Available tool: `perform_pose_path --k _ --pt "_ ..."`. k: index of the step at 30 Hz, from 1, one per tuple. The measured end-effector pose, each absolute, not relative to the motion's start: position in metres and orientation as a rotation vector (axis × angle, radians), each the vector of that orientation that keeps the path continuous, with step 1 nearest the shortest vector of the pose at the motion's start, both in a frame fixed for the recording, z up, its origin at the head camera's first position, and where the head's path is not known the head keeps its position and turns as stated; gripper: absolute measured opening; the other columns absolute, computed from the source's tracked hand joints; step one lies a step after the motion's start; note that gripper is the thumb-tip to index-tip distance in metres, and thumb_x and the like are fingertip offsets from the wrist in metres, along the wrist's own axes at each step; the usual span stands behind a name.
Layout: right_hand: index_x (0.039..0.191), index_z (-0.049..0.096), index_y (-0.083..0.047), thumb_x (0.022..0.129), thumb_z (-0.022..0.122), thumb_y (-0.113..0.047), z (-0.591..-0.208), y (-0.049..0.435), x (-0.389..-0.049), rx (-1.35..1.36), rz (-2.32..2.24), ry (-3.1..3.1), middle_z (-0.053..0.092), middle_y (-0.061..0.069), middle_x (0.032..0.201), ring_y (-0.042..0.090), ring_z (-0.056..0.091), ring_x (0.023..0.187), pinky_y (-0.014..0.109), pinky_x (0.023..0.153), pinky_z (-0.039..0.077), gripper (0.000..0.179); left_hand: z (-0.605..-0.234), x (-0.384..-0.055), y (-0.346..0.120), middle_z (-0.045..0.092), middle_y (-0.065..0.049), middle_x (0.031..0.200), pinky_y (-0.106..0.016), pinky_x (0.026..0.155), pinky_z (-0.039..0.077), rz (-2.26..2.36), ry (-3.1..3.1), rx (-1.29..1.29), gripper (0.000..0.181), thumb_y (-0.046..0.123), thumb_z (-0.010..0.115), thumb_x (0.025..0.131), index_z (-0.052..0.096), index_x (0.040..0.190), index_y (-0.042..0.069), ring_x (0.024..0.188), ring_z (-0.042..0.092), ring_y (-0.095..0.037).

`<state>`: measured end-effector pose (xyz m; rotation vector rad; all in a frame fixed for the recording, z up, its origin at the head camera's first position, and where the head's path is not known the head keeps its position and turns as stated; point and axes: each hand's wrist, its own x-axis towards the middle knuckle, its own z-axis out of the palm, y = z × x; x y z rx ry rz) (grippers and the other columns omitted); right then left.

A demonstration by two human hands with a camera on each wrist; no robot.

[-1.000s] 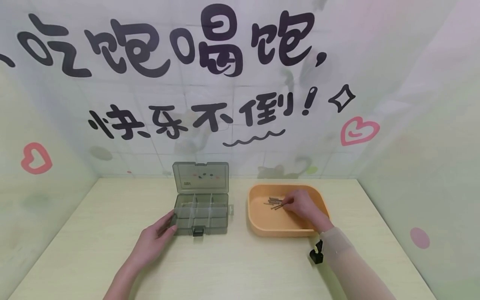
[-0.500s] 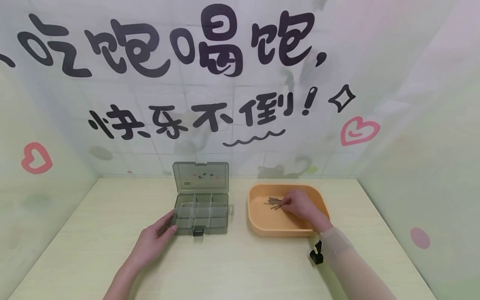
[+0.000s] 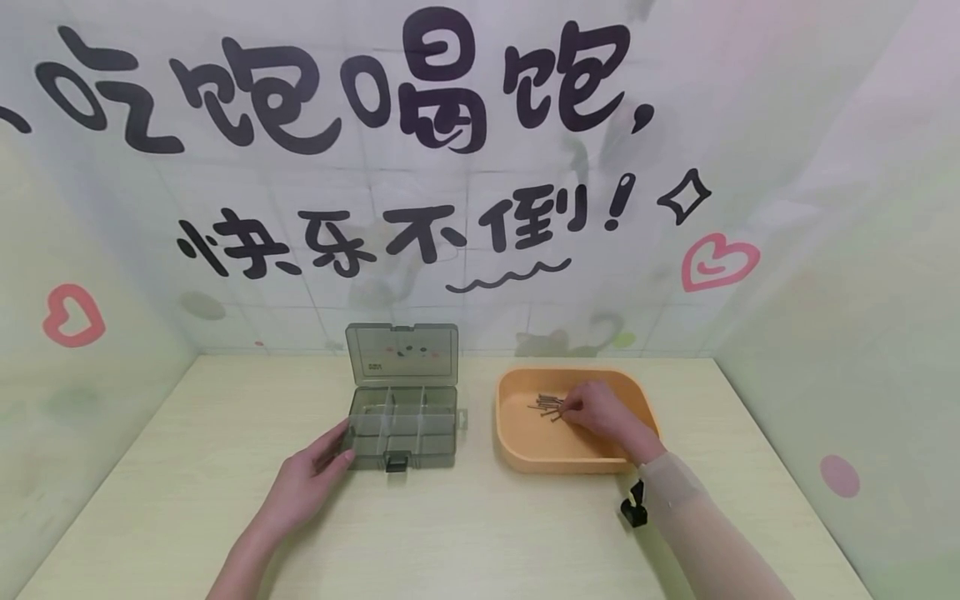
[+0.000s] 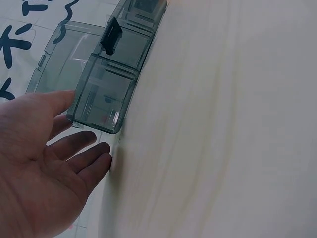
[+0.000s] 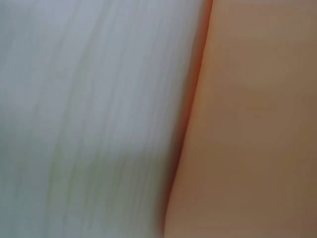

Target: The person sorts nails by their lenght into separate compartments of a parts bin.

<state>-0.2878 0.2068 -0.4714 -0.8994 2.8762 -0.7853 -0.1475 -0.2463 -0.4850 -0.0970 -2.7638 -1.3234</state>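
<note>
A smoky grey plastic compartment box point(image 3: 405, 446) stands on the table with its lid point(image 3: 402, 354) raised at the back. My left hand point(image 3: 307, 483) lies against the box's left end, thumb at the front corner. In the left wrist view, the fingers point(image 4: 89, 161) are loosely spread beside that end. A shallow orange tray point(image 3: 525, 460) stands to the right and holds a small pile of thin dark nails point(image 3: 547, 402). My right hand point(image 3: 600, 410) reaches into the tray, thumb and fingertips pinching at the nails on the pile's near right side. The right wrist view shows no fingers.
Beneath everything is a pale wood-grain table point(image 3: 450, 533). A wall point(image 3: 480, 321) with black lettering rises behind it, and side walls close it in. A black clip-like piece point(image 3: 634, 507) sits by the right wrist. A front latch point(image 3: 396, 462) sticks out from the box.
At the right fingertips the nails have shifted slightly, and their ends now spread apart. My left hand, the box and the tray stay where they were.
</note>
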Motion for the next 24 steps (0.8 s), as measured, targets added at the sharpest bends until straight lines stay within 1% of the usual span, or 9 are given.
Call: perform_pose_path --k 5,8,13,19,24 --pt "0.086 0.081 -0.003 0.087 0.075 0.000 -0.4690 0.2085 -0.2850 -0.928 -0.861 2.851 0.072 -0.002 0.081 0.012 0.060 0.076 0.033 0.071 0.057 0.007 -0.4855 -0.1479 -0.2464 0.048 -0.032 0.146 -0.049 0.106 0.048 -1.318 -2.765 -0.097 0.056 0.024 0.057 0.108 0.040 0.154 -0.003 0.132 0.052 -0.046" --pt "0.086 0.081 -0.003 0.087 0.074 0.001 -0.4684 0.2092 -0.2841 -0.947 -0.878 2.840 0.071 -0.002 0.081 0.012 0.060 0.076 0.033 0.070 0.057 0.008 -0.4854 -0.1479 -0.2463 0.048 -0.032 0.147 -0.048 0.106 0.047 -1.320 -2.769 -0.094 0.057 0.025 0.057 0.108 0.040 0.154 -0.003 0.132 0.052 -0.046" --pt "0.087 0.081 -0.005 0.090 0.073 -0.001 -0.4719 0.2085 -0.2869 -0.902 -0.823 2.838 0.070 -0.001 0.086 0.017 0.060 0.082 0.040 0.079 0.056 0.009 -0.4855 -0.1476 -0.2467 0.047 -0.032 0.147 -0.048 0.107 0.047 -1.322 -2.768 -0.091 0.057 0.025 0.057 0.108 0.040 0.155 -0.002 0.133 0.051 -0.045" --pt "0.089 0.080 -0.007 0.093 0.073 -0.003 -0.4754 0.2073 -0.2890 -0.978 -0.701 2.866 0.070 -0.002 0.088 0.019 0.059 0.085 0.040 0.082 0.054 0.009 -0.4863 -0.1464 -0.2472 0.048 -0.032 0.146 -0.049 0.106 0.048 -1.318 -2.768 -0.091 0.057 0.026 0.057 0.108 0.040 0.155 -0.002 0.131 0.053 -0.046" --pt "0.091 0.079 -0.007 0.095 0.071 -0.004 -0.4732 0.2054 -0.2861 -0.948 -0.682 2.875 0.070 0.000 0.090 0.021 0.059 0.088 0.043 0.084 0.055 0.009 -0.4870 -0.1466 -0.2464 0.048 -0.032 0.147 -0.050 0.107 0.047 -1.316 -2.763 -0.100 0.056 0.025 0.057 0.108 0.040 0.155 -0.001 0.131 0.053 -0.046"
